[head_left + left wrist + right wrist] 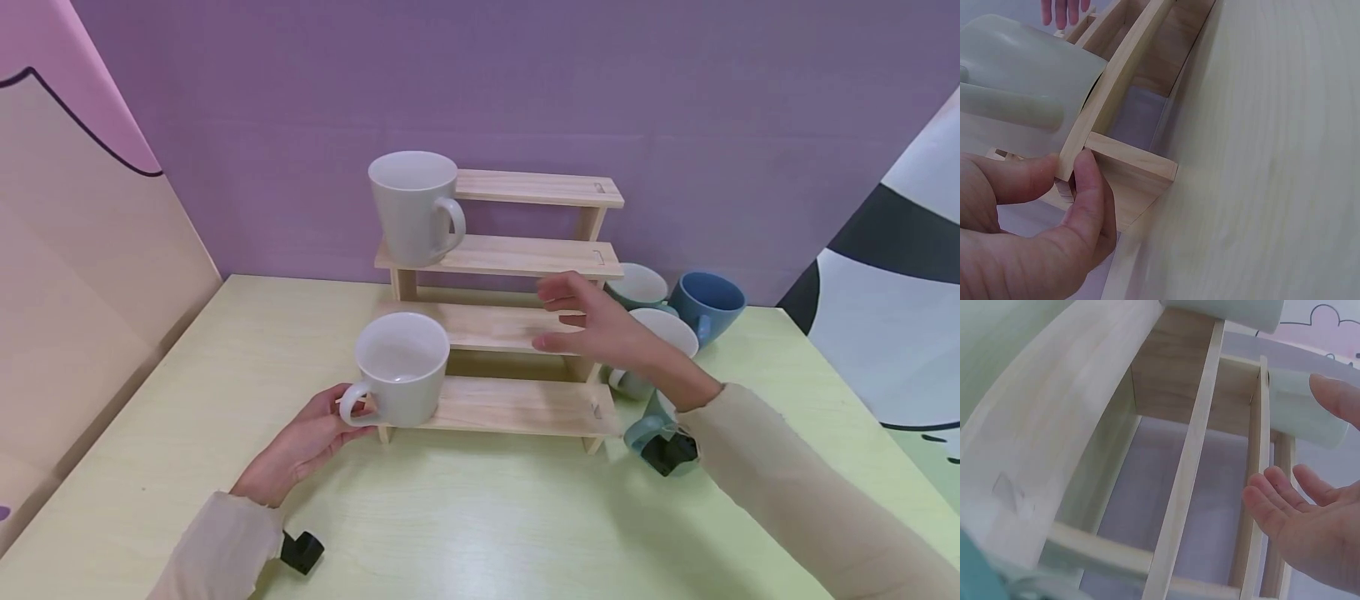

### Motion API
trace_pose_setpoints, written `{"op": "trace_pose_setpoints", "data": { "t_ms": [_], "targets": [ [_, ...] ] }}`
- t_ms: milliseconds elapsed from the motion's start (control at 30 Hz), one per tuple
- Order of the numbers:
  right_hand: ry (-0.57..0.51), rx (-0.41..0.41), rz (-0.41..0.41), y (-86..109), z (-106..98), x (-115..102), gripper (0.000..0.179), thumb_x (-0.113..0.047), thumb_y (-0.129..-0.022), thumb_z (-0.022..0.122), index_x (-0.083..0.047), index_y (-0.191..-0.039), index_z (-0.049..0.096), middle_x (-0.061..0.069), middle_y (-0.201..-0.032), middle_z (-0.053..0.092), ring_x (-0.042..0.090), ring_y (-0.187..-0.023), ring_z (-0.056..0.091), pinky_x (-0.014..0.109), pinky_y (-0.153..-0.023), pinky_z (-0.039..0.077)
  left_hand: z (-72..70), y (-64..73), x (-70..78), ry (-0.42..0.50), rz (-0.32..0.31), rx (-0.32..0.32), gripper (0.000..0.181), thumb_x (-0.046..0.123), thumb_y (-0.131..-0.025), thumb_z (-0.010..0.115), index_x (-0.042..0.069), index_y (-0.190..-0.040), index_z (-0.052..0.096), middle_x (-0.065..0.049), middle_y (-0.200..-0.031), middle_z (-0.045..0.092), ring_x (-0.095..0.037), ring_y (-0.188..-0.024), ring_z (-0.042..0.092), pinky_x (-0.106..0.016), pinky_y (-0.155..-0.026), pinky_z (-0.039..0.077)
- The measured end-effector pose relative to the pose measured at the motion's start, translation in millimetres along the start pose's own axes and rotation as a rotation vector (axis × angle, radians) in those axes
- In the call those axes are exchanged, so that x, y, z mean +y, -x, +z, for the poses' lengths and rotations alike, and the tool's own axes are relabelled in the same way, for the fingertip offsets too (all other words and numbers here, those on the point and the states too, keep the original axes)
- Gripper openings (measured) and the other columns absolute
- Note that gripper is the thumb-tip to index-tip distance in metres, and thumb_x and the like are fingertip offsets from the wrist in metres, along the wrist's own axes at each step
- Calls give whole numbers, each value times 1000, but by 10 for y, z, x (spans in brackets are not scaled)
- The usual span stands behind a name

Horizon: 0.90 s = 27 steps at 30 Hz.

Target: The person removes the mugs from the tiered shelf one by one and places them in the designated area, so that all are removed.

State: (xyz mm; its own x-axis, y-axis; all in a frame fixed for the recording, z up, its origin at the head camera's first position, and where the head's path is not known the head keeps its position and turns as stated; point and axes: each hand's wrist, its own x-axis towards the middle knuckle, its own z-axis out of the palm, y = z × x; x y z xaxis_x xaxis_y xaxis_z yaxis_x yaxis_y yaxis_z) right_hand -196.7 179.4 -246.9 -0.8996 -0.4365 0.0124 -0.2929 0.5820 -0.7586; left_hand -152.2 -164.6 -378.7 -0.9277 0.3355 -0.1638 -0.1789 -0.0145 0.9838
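Note:
A four-step wooden display rack stands on the table. My left hand pinches the left end of its lowest board; the left wrist view shows the thumb above and fingers beneath. Beside that hand, a white mug sits upright at the left of the lowest step, its handle turned left toward me. Another white mug stands on the left of the second step from the top, handle to the right. My right hand hovers before the rack's right side, fingers spread and holding nothing.
Behind my right forearm, several mugs cluster on the table right of the rack: a blue mug, white-and-green mugs, and a teal mug partly hidden by the sleeve. A purple backdrop rises behind the rack.

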Motion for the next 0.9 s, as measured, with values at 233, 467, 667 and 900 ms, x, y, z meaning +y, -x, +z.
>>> {"op": "trace_pose_setpoints", "data": {
  "t_ms": [233, 467, 667, 900],
  "targets": [
    [-54, 4, -35, -72, 128, -50, 66, -10, -83, 73, -2, -137, 36, 16, -136, 44, 33, -129, 42, 49, -113, 34, 2, 9, 3, 4, -10, 9, 46, -13, -92, 40, -15, -135, 24, -20, -128, 39, -15, -108, 55, -26, -94, 53],
    [-123, -19, -86, -117, 278, -139, 66, -8, -81, 74, -2, -135, 37, 19, -135, 44, 35, -127, 44, 50, -111, 35, -7, 23, 15, 13, -16, 16, 42, -13, -93, 38, -14, -133, 26, -22, -132, 37, -13, -108, 56, -25, -94, 52],
    [-155, -28, -125, -157, 387, -163, 64, -4, -80, 74, 0, -133, 38, 21, -133, 45, 36, -126, 45, 50, -111, 37, 1, 27, 14, 2, -35, 22, 44, -11, -94, 39, -13, -135, 25, -26, -139, 31, -19, -114, 53, -27, -96, 51],
    [-193, -35, -133, -199, 504, -185, 64, -4, -79, 75, -2, -132, 40, 20, -134, 46, 34, -126, 46, 49, -110, 38, -1, 24, 9, 2, -29, 14, 46, -13, -93, 38, -13, -137, 24, -23, -135, 34, -17, -113, 54, -27, -96, 51]
  ]
}}
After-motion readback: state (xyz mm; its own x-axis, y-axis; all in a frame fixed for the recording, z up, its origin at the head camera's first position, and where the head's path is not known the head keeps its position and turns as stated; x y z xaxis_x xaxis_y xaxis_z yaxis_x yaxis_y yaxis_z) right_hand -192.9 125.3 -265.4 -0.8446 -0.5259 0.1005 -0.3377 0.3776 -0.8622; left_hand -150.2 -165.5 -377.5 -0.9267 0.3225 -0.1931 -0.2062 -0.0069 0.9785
